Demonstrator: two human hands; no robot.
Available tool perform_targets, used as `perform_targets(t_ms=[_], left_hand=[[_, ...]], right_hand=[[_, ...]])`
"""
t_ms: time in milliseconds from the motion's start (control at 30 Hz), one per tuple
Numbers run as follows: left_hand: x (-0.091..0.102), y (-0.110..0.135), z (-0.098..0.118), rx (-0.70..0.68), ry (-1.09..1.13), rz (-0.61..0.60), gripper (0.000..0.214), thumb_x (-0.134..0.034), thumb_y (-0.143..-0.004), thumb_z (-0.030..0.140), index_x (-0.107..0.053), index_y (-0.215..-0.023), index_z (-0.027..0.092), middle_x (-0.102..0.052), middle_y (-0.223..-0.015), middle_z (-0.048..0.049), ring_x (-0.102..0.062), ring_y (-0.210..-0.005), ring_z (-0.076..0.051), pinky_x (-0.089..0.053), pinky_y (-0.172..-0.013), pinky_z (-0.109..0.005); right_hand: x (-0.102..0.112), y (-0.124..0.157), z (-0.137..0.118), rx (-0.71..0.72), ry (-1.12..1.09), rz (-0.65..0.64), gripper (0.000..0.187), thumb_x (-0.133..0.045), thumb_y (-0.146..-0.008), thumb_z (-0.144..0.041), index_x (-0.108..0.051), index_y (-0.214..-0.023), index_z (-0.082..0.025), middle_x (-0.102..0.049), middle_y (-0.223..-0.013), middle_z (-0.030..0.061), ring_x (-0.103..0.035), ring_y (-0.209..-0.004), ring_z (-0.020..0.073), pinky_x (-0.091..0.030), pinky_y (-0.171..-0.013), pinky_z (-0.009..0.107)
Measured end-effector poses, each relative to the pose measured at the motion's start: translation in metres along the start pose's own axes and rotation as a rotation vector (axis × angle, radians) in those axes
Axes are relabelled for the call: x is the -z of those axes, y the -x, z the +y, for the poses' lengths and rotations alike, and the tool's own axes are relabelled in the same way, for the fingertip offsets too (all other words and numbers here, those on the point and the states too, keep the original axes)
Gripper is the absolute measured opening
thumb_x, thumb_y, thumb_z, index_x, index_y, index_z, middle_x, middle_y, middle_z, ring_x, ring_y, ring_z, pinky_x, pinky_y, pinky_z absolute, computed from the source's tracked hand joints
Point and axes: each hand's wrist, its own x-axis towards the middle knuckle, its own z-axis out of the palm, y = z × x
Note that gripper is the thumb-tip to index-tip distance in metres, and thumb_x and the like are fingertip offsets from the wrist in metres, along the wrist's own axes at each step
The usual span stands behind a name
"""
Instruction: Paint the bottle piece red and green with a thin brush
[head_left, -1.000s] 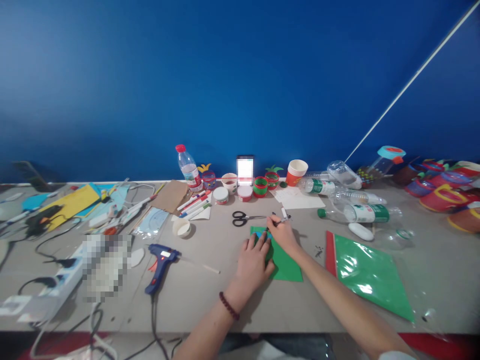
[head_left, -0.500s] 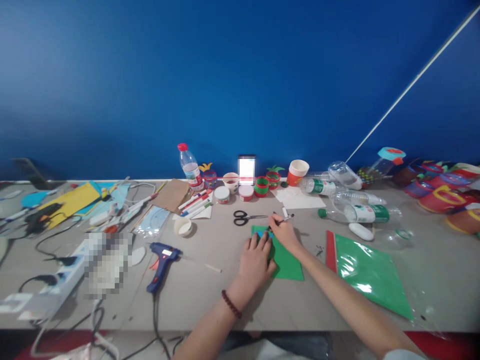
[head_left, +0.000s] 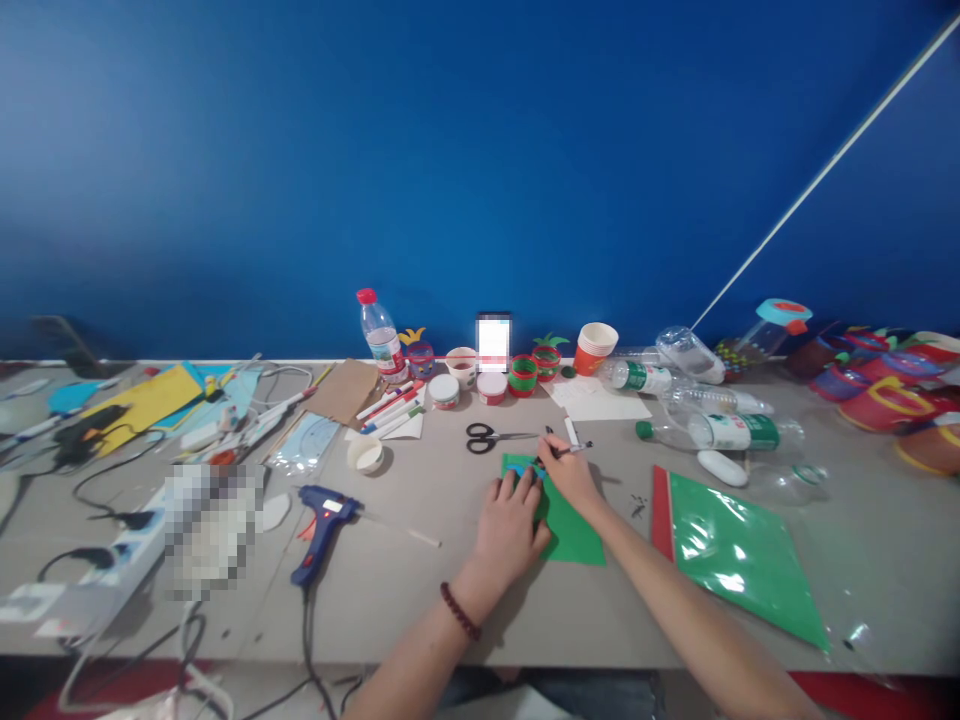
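My left hand point(head_left: 511, 520) lies with its fingers spread over a green sheet point(head_left: 574, 535), a beaded bracelet round the wrist. Under its fingertips, at the sheet's far edge, a small blue piece point(head_left: 519, 468) shows in part. My right hand point(head_left: 568, 474) pinches a slim marker pen point(head_left: 576, 448), whose dark back end sticks out to the right. The pen's tip is near the blue piece; I cannot tell whether it touches. Just beyond the left fingers, black-handled scissors point(head_left: 484, 437) lie with their blades pointing at my right hand.
A blue glue gun point(head_left: 326, 530) lies left of my hands, its cord trailing off the front edge. At right is a bag of green sheets point(head_left: 739, 555), with plastic bottles point(head_left: 731, 430) behind it. Markers point(head_left: 390, 408), small tubs point(head_left: 444, 391) and paper cups point(head_left: 596, 348) stand or lie along the back.
My right hand has shifted very slightly with the marker pen, whose back end now points a little lower. The left hand stays on the green sheet.
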Motion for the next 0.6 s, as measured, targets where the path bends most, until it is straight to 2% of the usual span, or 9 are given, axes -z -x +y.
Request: perform_targets(t_ms=[600], left_hand=[[-0.0005, 0.0011, -0.0013, 0.001, -0.004, 0.012, 0.056, -0.051, -0.089, 0.034, -0.047, -0.143, 0.017, -0.045, -0.152, -0.0091, -0.041, -0.136, -0.034, -0.036, -0.110, -0.050]], right_hand=[[0.0054, 0.0038, -0.0016, 0.001, 0.067, 0.027, 0.043, -0.039, -0.092, -0.047, -0.045, -0.055, -0.025, -0.051, -0.044, -0.0016, -0.050, -0.045, 0.0160, -0.039, -0.050, 0.026]])
